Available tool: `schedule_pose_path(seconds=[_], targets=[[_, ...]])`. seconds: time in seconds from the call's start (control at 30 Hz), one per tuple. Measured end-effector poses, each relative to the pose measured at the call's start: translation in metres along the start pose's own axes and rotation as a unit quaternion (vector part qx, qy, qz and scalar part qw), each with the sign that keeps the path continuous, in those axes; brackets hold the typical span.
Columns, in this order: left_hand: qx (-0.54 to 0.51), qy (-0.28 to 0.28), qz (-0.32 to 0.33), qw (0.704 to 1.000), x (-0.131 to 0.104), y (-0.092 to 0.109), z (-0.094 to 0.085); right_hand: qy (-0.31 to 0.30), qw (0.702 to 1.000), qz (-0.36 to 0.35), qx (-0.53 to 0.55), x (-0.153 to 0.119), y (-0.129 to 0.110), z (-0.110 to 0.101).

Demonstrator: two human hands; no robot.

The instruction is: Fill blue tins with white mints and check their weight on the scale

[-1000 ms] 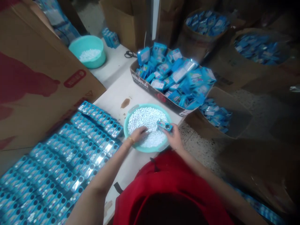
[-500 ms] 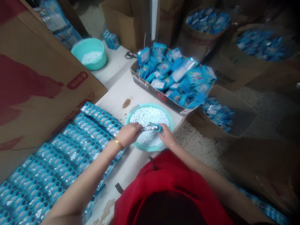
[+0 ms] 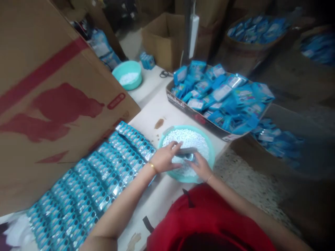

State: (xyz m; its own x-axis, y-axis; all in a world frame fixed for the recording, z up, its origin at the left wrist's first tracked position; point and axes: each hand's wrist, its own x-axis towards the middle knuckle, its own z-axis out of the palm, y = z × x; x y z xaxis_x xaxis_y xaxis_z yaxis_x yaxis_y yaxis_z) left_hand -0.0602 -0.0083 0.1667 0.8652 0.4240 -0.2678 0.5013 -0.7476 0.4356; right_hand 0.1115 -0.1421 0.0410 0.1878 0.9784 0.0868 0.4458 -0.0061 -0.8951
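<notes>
So the little box (image 3: pixel 191 157) is right around the middle of the frame, held over a pale green basin (image 3: pixel 212 153) full of small white balls (image 3: pixel 191 134). It's pretty blurry, so I can't make out its label. Right hand (image 3: pixel 202 168) has it pinched between thumb and fingers at its right end. Left hand (image 3: pixel 164 159) is at the other end, thumb and fingers spread apart, and I can't tell if the fingertips actually touch it.

The basin sits on a white table (image 3: pixel 146 205) with a brown stain (image 3: pixel 159 123) just above it in the frame. Off to the lower left there are rows of blue packs (image 3: pixel 104 170) lined up side by side, right by a big carton (image 3: pixel 57 104) with red print that fills the upper left.

Upper right of the basin is a shallow tray (image 3: pixel 199 116) heaped with blue packets (image 3: pixel 222 92). Further up there's a pair of scissors (image 3: pixel 165 74), then a second basin (image 3: pixel 136 82) with some white stuff in it.
</notes>
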Motion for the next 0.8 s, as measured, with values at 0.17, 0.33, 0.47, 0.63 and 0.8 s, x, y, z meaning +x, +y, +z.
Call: schedule_pose_path(seconds=[0.17, 0.33, 0.47, 0.63, 0.8], targets=[[-0.045, 0.01, -0.021, 0.999, 0.007, -0.047, 0.007, 0.007, 1.0, -0.002, 0.002, 0.028, -0.026, 0.019], [-0.044, 0.185, -0.166, 0.968, 0.008, -0.15, -0.011, 0.059, 0.992, -0.059, -0.099, 0.082, -0.019, 0.008], [0.029, 0.23, -0.312, 0.922, 0.009, -0.257, -0.019, 0.142, 0.97, -0.056, -0.187, 0.164, 0.009, -0.035], [0.086, 0.184, -0.367, 0.908, 0.005, -0.345, -0.02, 0.078, 0.937, 0.01, -0.341, 0.277, 0.059, -0.074], [0.12, 0.221, -0.398, 0.882, 0.01, -0.351, -0.02, -0.033, 0.935, 0.03, -0.352, 0.323, 0.098, -0.077]])
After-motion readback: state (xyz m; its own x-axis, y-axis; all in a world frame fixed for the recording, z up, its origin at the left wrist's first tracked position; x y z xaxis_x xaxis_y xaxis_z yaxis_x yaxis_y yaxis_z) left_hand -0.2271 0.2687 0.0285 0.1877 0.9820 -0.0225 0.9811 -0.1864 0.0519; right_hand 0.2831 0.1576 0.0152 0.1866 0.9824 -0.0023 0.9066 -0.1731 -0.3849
